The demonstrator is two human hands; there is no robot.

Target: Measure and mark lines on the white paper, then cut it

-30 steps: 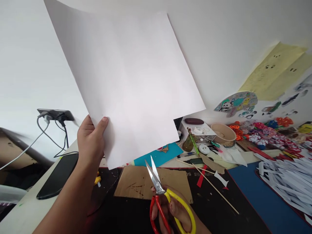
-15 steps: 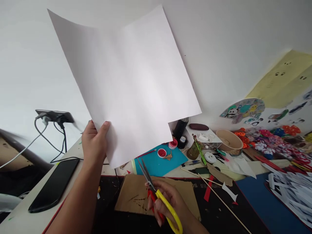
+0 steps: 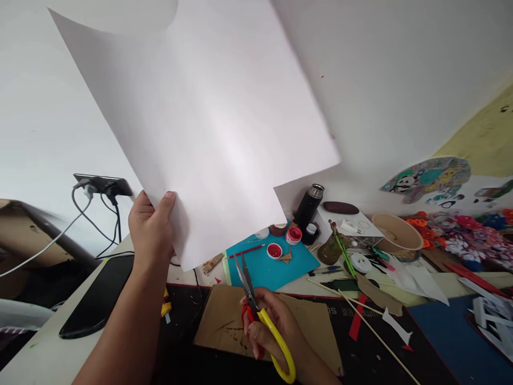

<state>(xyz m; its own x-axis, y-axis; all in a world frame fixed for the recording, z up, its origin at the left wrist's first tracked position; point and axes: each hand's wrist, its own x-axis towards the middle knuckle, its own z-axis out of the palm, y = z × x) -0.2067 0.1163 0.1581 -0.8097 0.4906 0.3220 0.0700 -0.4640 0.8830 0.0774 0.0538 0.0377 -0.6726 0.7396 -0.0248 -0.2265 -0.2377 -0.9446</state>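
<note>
My left hand [image 3: 151, 231] pinches the lower left corner of a large white sheet of paper [image 3: 208, 123] and holds it up in front of the wall. The sheet has a rectangular notch cut out of its lower right corner. My right hand [image 3: 272, 326] is closed round scissors [image 3: 260, 315] with one red and one yellow handle; their blades are nearly together and point up toward the sheet's lower edge without touching it. Below them a brown cardboard piece [image 3: 224, 321] lies on the dark mat.
A black phone [image 3: 96, 297] lies at the left, near cables and a wall plug [image 3: 104, 184]. Behind the scissors are a teal board [image 3: 268, 264] with red paint lids, a black flask [image 3: 308, 206], a brown bowl [image 3: 396, 235], thin sticks [image 3: 372, 331] and paper crafts at the right.
The sheet has come closer and higher in view. My right hand turned the scissors over, closed their blades and brought them up toward the sheet's lower edge. The camera shifted left.
</note>
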